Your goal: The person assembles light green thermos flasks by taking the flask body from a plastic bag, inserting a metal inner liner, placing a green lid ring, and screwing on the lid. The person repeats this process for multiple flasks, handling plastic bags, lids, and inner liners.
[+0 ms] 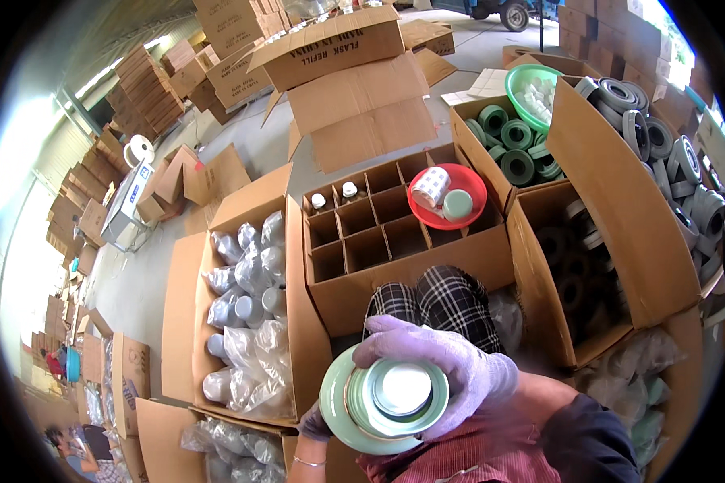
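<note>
In front of my lap I hold a pale green vacuum flask (342, 402), its round top turned up towards me and a bright white disc in the middle. My right hand (443, 366), in a lilac work glove, curls over the flask's upper rim with the fingers across its far side. My left hand (314, 423) grips the flask's left side; most of its fingers are hidden behind the flask. A divided cardboard box (411, 266) stands just beyond my knees, with two white-capped pieces in its far-left cells.
A red bowl (479, 201) with a white patterned cup and a green lid rests on the divided box. Left stands a carton (298, 338) of plastic-wrapped flasks. Right are boxes of green rings (517, 167) and grey rings (659, 133), a dark-filled carton (552, 338) and a green basin (519, 75).
</note>
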`<state>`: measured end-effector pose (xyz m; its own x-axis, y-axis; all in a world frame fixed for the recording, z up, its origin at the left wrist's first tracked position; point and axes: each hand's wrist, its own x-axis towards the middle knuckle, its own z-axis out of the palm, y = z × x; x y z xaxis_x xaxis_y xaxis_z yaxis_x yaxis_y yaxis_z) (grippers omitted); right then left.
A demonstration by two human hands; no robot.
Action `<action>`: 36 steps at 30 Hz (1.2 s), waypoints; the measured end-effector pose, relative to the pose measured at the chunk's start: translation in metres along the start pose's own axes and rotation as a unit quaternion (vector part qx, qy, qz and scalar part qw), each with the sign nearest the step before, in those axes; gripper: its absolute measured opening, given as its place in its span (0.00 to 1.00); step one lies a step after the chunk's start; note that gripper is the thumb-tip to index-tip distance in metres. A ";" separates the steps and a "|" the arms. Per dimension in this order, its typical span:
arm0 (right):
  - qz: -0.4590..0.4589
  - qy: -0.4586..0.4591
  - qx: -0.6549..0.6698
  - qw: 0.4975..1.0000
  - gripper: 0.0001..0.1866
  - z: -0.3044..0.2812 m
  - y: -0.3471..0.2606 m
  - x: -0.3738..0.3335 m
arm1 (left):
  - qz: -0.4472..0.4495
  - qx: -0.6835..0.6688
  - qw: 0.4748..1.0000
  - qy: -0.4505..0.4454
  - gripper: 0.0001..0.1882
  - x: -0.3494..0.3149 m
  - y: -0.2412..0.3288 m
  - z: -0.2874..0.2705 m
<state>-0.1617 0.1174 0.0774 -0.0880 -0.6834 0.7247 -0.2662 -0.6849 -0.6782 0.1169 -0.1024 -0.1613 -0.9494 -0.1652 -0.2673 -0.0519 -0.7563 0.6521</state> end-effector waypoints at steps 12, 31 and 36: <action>0.094 0.206 0.040 0.973 0.54 -0.004 0.003 0.006 | 0.224 0.595 0.755 0.159 0.41 0.033 -0.018 0.038; 0.200 0.003 -0.351 0.915 0.06 -0.158 0.048 -0.077 | 0.046 0.866 0.457 -0.196 0.26 0.146 0.169 0.299; 0.374 0.158 -0.653 0.639 0.17 -0.389 0.185 -0.126 | 0.083 0.823 0.495 -0.265 0.24 0.163 0.117 0.247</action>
<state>-0.5731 0.1751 -0.0926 -0.7943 -0.4699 0.3850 -0.5923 0.7399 -0.3189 -0.1205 -0.0618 0.0467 -0.9081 0.3807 -0.1744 0.2723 0.8532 0.4448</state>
